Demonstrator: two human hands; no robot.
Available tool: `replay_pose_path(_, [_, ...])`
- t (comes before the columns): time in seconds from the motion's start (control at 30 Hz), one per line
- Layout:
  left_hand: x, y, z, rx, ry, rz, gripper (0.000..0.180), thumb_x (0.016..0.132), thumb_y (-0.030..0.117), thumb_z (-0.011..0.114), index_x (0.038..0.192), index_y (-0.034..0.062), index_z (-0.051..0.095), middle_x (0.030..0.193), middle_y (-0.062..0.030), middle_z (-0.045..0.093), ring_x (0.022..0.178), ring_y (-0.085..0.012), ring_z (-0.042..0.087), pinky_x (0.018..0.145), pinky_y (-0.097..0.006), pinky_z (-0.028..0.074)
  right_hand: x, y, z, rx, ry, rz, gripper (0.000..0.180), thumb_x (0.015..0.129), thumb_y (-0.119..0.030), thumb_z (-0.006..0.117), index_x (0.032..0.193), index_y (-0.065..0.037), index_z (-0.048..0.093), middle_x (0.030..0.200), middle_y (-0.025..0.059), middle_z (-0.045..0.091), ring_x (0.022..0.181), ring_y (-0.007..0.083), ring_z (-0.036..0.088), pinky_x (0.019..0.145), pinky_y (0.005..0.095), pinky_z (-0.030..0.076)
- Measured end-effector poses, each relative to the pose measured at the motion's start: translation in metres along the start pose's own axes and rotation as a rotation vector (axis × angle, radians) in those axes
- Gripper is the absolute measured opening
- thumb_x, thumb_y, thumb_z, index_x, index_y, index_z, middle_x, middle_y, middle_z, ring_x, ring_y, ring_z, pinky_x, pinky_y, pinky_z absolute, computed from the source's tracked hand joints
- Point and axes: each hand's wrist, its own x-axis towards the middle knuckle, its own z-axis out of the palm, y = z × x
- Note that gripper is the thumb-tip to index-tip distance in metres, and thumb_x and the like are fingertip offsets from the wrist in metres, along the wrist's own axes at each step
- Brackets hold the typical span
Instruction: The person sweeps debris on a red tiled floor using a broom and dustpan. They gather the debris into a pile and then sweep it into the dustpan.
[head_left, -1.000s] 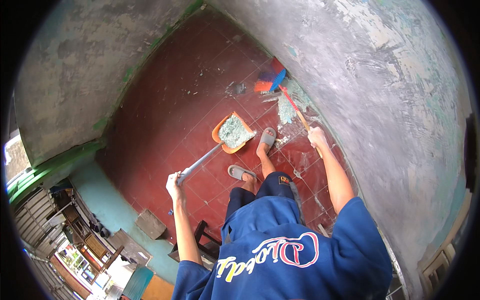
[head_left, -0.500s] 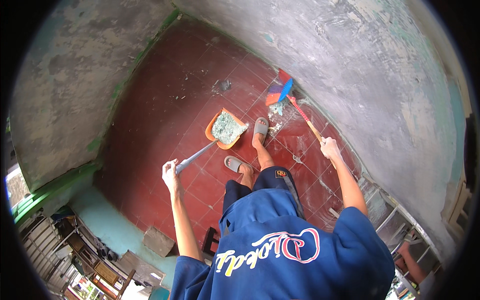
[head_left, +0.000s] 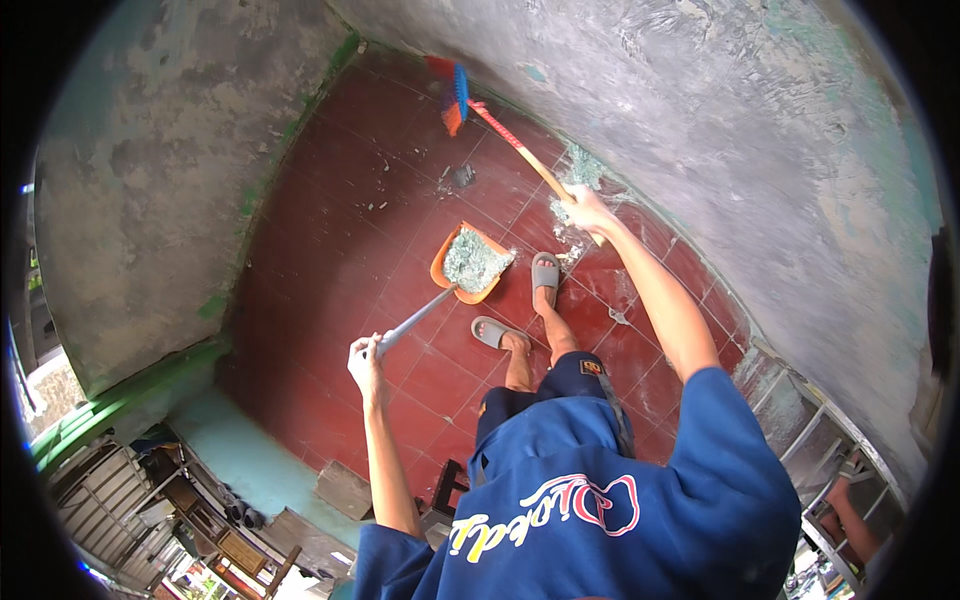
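My left hand [head_left: 365, 358] grips the grey handle of an orange dustpan [head_left: 468, 264] that rests on the red tiled floor [head_left: 350, 220], filled with pale grey-green debris. My right hand [head_left: 585, 208] holds the wooden stick of a broom [head_left: 452, 95] whose orange and blue bristles reach out toward the far corner of the floor. My two feet in grey sandals [head_left: 545, 270] stand just right of the dustpan. More pale debris [head_left: 578, 168] lies along the base of the wall beside my right hand.
Rough grey plaster walls [head_left: 720, 130] close in the floor on the left and right. Small scraps [head_left: 462, 176] dot the tiles near the broom head. A teal ledge [head_left: 250, 460] and stacked wooden furniture [head_left: 150, 510] lie at lower left; a metal railing [head_left: 820, 470] at lower right.
The broom head has swung away from the dustpan and my feet, out toward the far corner. My right arm has stretched forward. The dustpan stays on the floor with debris in it.
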Motion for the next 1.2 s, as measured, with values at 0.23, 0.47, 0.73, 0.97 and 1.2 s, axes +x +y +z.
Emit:
replay_pose_path(0.23, [-0.002,0.0,0.012,0.023,0.072,0.022,0.012,0.09,0.015,0.062,0.094,0.0063,0.055,0.099,-0.0069,0.063,0.112,-0.0216,0.055,0.086,-0.035,0.049,0.123,-0.013,0.053,-0.443,0.159,-0.333,0.054,0.085,-0.012,0.055,0.138,-0.015,0.042,0.104,0.0235,0.062,0.095,0.0399,0.061,0.082,0.0471,0.049])
replay_pose_path(0.47, [-0.01,0.021,0.031,0.063,0.1,-0.052,0.006,0.09,0.012,0.057,0.094,0.009,0.054,0.101,-0.0052,0.061,0.118,-0.0214,0.052,0.094,-0.041,0.044,0.192,-0.014,0.076,-0.48,-0.008,-0.034,0.043,0.093,-0.017,0.041,0.135,-0.026,0.046,0.122,0.0137,0.058,0.111,0.0345,0.058,0.091,0.0501,0.049])
replay_pose_path(0.73, [-0.005,0.021,0.031,0.04,0.057,-0.051,0.007,0.09,0.012,0.057,0.093,0.0089,0.052,0.102,-0.0077,0.061,0.119,-0.0254,0.051,0.091,-0.038,0.049,0.177,0.006,0.088,-0.399,0.121,0.039,0.046,0.091,-0.013,0.041,0.136,-0.025,0.046,0.111,0.0162,0.064,0.105,0.0356,0.061,0.094,0.0455,0.048])
replay_pose_path(0.97, [0.005,0.019,0.022,0.094,-0.032,-0.018,0.01,0.088,0.013,0.061,0.091,0.0085,0.052,0.1,-0.0063,0.061,0.116,-0.0245,0.053,0.089,-0.035,0.048,0.11,0.047,0.082,-0.243,0.147,0.152,0.056,0.085,-0.011,0.048,0.139,-0.025,0.042,0.106,0.0165,0.064,0.098,0.0343,0.063,0.085,0.0451,0.052])
replay_pose_path(1.2, [0.02,0.016,0.008,0.2,-0.197,0.037,0.017,0.088,0.019,0.065,0.09,0.0057,0.053,0.1,-0.0104,0.063,0.113,-0.0243,0.055,0.09,-0.036,0.046,-0.001,0.121,0.085,-0.201,0.222,0.193,0.055,0.083,-0.013,0.049,0.137,-0.022,0.043,0.106,0.0206,0.063,0.097,0.0377,0.062,0.085,0.0481,0.05])
